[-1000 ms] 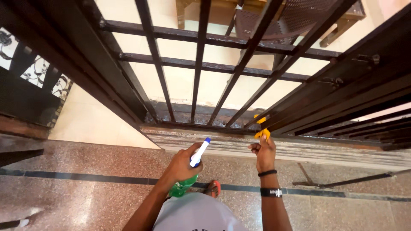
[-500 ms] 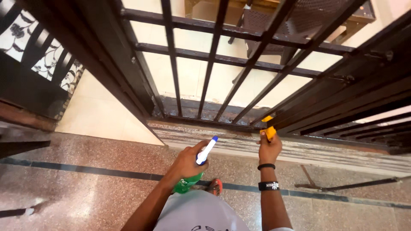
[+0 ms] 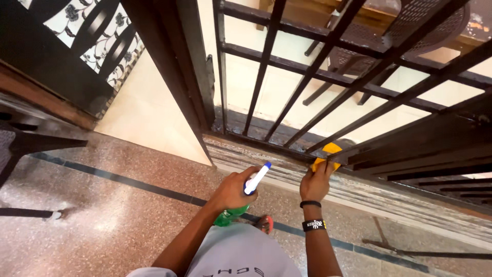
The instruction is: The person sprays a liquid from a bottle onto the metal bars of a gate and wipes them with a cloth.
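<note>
Two hands low at a dark metal gate (image 3: pixel 287 110) | left hand (image 3: pixel 231 191) wrapped around a green spray bottle (image 3: pixel 229 215), its white-and-blue nozzle (image 3: pixel 257 178) aimed at the bars | right hand (image 3: pixel 315 183) pinching a yellow cloth (image 3: pixel 326 154), seemingly pressed on the bottom rail | speckled floor (image 3: pixel 113 215) below

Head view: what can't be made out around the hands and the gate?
- Green plastic spray bottle: body mostly hidden by the left hand.
- Yellow cloth: part covered by the right hand and dark metal gate bar.
- Gate top: cut off by frame edge.
</note>
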